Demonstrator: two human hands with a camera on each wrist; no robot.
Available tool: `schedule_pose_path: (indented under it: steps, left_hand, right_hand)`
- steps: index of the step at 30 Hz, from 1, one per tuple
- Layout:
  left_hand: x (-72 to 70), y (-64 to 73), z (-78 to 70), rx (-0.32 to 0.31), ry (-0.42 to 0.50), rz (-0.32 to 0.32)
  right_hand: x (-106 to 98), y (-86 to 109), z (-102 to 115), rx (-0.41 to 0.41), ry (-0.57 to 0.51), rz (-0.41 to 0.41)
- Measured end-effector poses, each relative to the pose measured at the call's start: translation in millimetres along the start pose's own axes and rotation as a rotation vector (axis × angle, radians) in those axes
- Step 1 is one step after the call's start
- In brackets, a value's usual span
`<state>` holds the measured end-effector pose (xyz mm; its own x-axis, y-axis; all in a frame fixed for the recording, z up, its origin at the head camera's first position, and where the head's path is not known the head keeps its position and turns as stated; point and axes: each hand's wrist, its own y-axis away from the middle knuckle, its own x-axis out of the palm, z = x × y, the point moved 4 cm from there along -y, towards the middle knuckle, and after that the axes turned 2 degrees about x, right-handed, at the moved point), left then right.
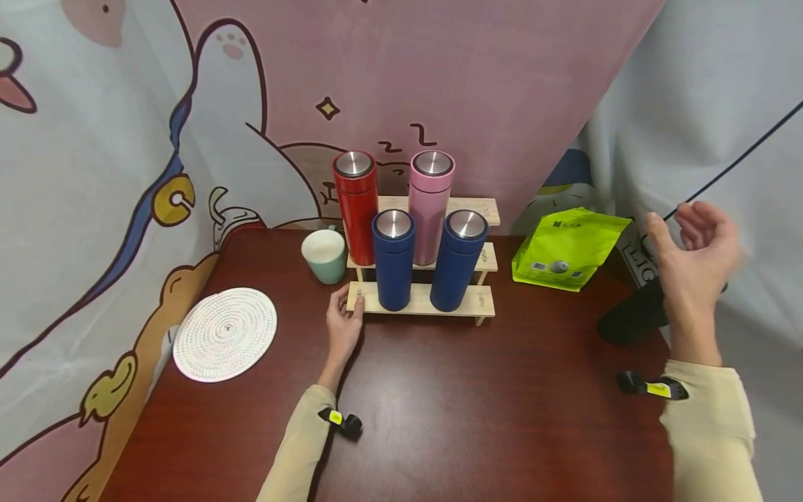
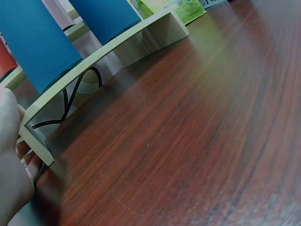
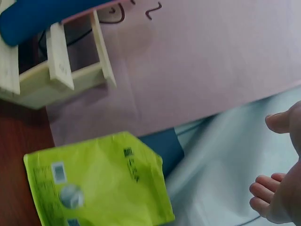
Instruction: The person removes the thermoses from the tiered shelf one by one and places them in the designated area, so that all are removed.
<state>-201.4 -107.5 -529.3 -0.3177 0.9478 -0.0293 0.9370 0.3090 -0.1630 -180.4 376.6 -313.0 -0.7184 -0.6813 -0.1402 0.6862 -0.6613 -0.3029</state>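
A three-step wooden rack (image 1: 422, 307) stands against the back cloth. My left hand (image 1: 343, 322) grips the left end of its lowest step, thumb on top; in the left wrist view the fingers reach around the end leg (image 2: 37, 147). Two blue thermos bottles (image 1: 393, 268) stand upright on the lowest step. Behind them, a red thermos (image 1: 357, 216) and a pink thermos (image 1: 429, 209) stand on the middle step. My right hand (image 1: 699, 258) is raised at the right with nothing in it, fingers loosely curled. Nearest to it is a dark cylinder (image 1: 630, 317), partly hidden behind my wrist.
A lime-green bag (image 1: 567, 251) stands right of the rack. A mint-green mug (image 1: 326, 259) is close by the rack's left end. Farther left, a round white woven mat (image 1: 227, 335) lies at the edge of the brown table (image 1: 477, 411). Printed cloths hang around the back and sides.
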Motion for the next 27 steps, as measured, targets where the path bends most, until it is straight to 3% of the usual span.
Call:
schedule_pose_path:
  steps: [4,7,12,21,27]
  left_hand:
    - [1.3,-6.0,22.4,-0.015,0.007,-0.019]
    - [2.3,-7.8,27.9,-0.016,0.009,-0.031]
    - [1.4,-0.3,2.2,-0.007,0.014,-0.014]
    - [2.9,-0.1,0.6,-0.009,0.049,-0.009]
    - [0.9,-1.9,0.9,0.002,0.064,-0.008]
  right_hand:
    - [11.0,4.3,7.8,-0.016,-0.014,0.043]
    - [18.6,7.2,13.4,-0.028,-0.006,0.071]
    - [31.6,10.1,20.0,-0.053,-0.02,0.109]
    - [52.9,13.7,24.9,-0.059,-0.046,0.184]
    - [65.1,19.8,23.2,-0.019,-0.091,0.233]
